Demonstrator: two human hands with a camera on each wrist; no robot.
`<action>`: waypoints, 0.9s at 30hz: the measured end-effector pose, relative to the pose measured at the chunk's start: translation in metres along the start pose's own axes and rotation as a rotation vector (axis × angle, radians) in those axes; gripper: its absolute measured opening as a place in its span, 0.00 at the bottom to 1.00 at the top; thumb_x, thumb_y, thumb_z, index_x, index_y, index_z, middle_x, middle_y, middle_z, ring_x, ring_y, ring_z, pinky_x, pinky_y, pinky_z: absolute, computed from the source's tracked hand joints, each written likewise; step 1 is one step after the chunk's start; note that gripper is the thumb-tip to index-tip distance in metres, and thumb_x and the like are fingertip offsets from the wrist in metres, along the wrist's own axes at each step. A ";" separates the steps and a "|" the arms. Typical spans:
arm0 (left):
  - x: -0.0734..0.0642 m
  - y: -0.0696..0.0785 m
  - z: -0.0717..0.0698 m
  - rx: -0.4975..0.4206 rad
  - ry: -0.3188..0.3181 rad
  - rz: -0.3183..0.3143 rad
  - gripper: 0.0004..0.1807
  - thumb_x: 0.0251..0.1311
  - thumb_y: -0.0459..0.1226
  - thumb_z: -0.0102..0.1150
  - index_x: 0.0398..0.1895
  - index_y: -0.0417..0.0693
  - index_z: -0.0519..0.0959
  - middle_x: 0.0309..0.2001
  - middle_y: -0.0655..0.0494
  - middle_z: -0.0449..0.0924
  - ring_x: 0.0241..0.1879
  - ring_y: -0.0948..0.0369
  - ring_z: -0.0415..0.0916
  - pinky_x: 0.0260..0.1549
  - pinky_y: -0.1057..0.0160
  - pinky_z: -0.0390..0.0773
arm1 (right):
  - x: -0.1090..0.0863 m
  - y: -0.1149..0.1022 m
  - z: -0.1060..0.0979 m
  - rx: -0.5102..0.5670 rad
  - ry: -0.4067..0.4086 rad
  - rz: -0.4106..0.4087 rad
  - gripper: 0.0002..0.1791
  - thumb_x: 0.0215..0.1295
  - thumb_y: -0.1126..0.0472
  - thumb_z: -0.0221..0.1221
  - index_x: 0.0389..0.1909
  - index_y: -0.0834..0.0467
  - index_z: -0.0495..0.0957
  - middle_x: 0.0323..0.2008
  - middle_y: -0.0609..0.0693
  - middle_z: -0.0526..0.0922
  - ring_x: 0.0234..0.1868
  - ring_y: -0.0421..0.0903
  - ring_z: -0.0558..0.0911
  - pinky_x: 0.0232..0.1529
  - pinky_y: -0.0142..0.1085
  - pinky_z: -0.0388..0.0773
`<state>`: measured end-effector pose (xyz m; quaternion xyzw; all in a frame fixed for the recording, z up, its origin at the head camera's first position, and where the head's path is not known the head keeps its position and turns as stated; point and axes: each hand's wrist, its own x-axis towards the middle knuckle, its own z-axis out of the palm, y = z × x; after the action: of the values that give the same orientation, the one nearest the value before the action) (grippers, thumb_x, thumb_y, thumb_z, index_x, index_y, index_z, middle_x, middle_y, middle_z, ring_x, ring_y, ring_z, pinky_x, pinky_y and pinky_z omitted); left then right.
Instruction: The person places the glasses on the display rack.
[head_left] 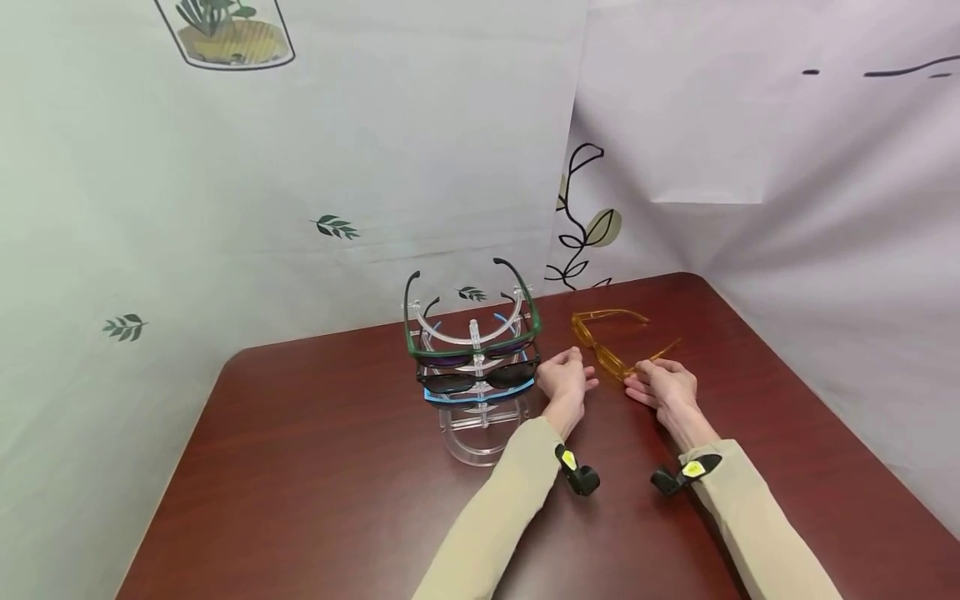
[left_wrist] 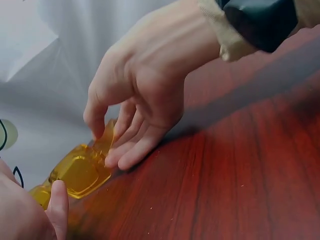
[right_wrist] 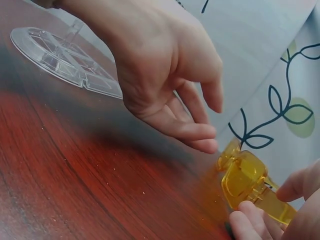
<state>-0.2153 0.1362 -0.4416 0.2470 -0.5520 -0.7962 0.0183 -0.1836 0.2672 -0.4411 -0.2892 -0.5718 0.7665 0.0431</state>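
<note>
Amber-yellow glasses (head_left: 602, 354) stand on the table with their temples spread toward the back right. At their near hinge, my right hand (head_left: 670, 390) pinches the frame between thumb and fingers, as the left wrist view shows around the yellow lens (left_wrist: 79, 172). My left hand (head_left: 566, 383) is between the display stand and the glasses, its fingers loosely bent and holding nothing. In the right wrist view, a gap separates that left hand (right_wrist: 165, 85) from the yellow frame (right_wrist: 242, 172).
A clear plastic stand (head_left: 472, 454) left of my hands bears green-framed glasses (head_left: 537, 321), dark sunglasses (head_left: 453, 383) and blue-framed glasses (head_left: 480, 395). The dark red table (head_left: 322, 475) meets patterned cloth (head_left: 375, 167) behind and at the right.
</note>
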 end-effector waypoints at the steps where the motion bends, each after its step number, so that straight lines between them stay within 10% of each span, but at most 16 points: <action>1: 0.002 -0.001 0.000 0.005 0.001 -0.003 0.08 0.66 0.31 0.62 0.42 0.34 0.84 0.36 0.39 0.84 0.26 0.48 0.85 0.11 0.66 0.80 | 0.000 0.000 0.000 -0.001 -0.002 0.001 0.13 0.69 0.68 0.57 0.47 0.59 0.63 0.23 0.49 0.82 0.23 0.42 0.86 0.30 0.37 0.86; 27: 0.028 -0.001 0.008 0.052 0.034 -0.055 0.09 0.64 0.41 0.67 0.38 0.44 0.85 0.29 0.44 0.81 0.23 0.55 0.83 0.08 0.71 0.75 | -0.006 -0.003 -0.021 -0.114 -0.103 -0.002 0.29 0.70 0.67 0.53 0.68 0.70 0.56 0.26 0.49 0.82 0.26 0.42 0.86 0.34 0.38 0.87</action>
<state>-0.2435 0.1352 -0.4505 0.2759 -0.5653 -0.7774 -0.0009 -0.1690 0.2833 -0.4395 -0.2509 -0.6161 0.7466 -0.0020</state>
